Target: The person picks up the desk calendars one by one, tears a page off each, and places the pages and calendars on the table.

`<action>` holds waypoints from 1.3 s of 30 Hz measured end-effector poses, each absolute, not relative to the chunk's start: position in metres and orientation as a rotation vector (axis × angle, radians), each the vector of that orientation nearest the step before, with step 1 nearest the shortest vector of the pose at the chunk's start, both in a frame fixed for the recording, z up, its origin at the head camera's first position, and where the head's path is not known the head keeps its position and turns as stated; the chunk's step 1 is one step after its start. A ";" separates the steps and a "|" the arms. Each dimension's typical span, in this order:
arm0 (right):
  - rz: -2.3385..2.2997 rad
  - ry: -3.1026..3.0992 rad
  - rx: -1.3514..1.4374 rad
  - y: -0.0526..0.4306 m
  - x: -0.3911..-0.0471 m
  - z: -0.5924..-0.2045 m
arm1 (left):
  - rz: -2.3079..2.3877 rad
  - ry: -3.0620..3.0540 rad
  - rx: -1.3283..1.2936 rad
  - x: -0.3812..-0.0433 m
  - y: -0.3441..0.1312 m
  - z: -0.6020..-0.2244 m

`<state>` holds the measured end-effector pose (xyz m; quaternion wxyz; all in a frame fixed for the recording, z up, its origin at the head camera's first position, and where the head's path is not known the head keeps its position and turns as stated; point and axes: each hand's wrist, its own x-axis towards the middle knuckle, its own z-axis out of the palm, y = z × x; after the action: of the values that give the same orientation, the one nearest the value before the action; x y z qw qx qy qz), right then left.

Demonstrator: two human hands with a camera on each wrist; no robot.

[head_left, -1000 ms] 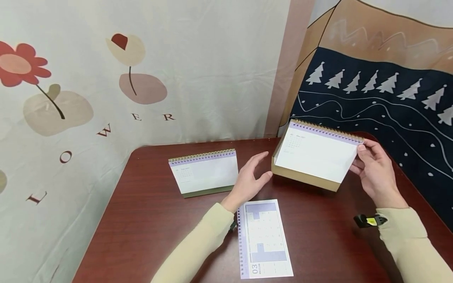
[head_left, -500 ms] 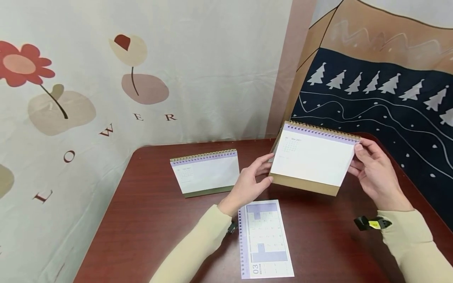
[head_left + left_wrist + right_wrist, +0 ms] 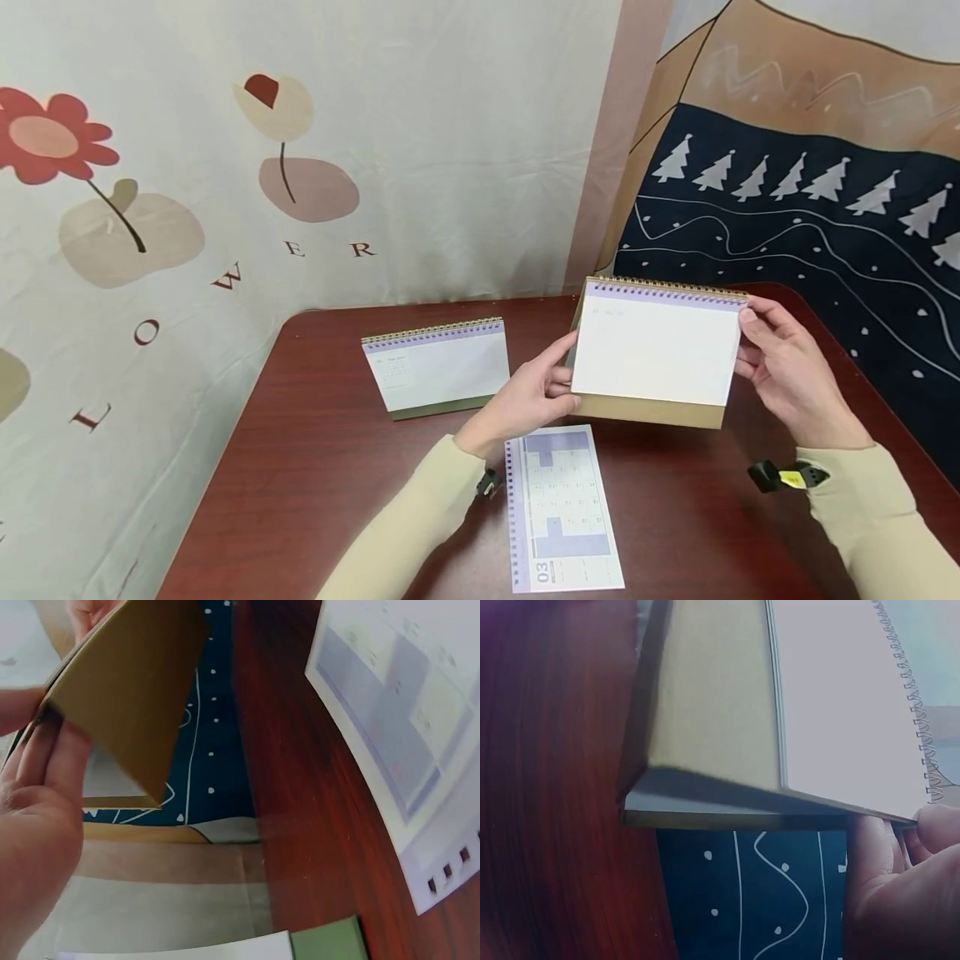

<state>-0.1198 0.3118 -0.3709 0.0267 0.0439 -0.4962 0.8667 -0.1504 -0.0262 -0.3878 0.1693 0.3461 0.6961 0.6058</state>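
A desk calendar (image 3: pixel 652 354) with a tan stand, a spiral top and a mostly white page is held tilted above the table by both hands. My left hand (image 3: pixel 521 400) grips its left edge low down, thumb in front and fingers behind. At the upper right corner, my right hand (image 3: pixel 791 371) pinches the edge between thumb and fingers. From the left wrist, the tan stand (image 3: pixel 135 690) shows at close range beside the fingers. The right wrist view shows the white pages (image 3: pixel 840 697) and the stand's open triangular side.
A second desk calendar (image 3: pixel 438 367) with a green base stands to the left. A loose calendar page (image 3: pixel 566 508), marked 03 and punched along one edge, lies flat in front. The dark red table (image 3: pixel 315 467) meets printed cloth hangings (image 3: pixel 450 150) behind.
The left hand has come up to the tan calendar and taken hold of its left edge. The calendar has shifted left and slightly down and sits more level.
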 end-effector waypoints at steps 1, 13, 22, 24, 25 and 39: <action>2.675 -1.547 0.132 0.311 -0.120 -0.371 | 1.728 1.945 0.969 -0.151 -0.026 -0.388; 2.016 -2.192 -0.155 0.307 -0.124 -0.365 | 1.829 1.792 0.777 -0.149 -0.026 -0.390; 1.009 -2.330 -0.107 0.282 -0.109 -0.360 | 1.896 1.778 0.677 -0.143 -0.024 -0.390; 0.909 -2.278 0.013 0.272 -0.105 -0.360 | 1.912 1.768 0.687 -0.142 -0.023 -0.391; 0.856 -2.256 0.079 0.267 -0.103 -0.361 | 1.921 1.758 0.694 -0.142 -0.023 -0.391; 0.471 -2.312 0.620 0.223 -0.096 -0.371 | 1.944 1.739 0.700 -0.138 -0.024 -0.390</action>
<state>-0.0964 0.2226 -0.3715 0.3438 0.2388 -0.8899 0.1813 -0.1378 -0.0237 -0.3900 0.2188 0.2529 0.6283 0.7024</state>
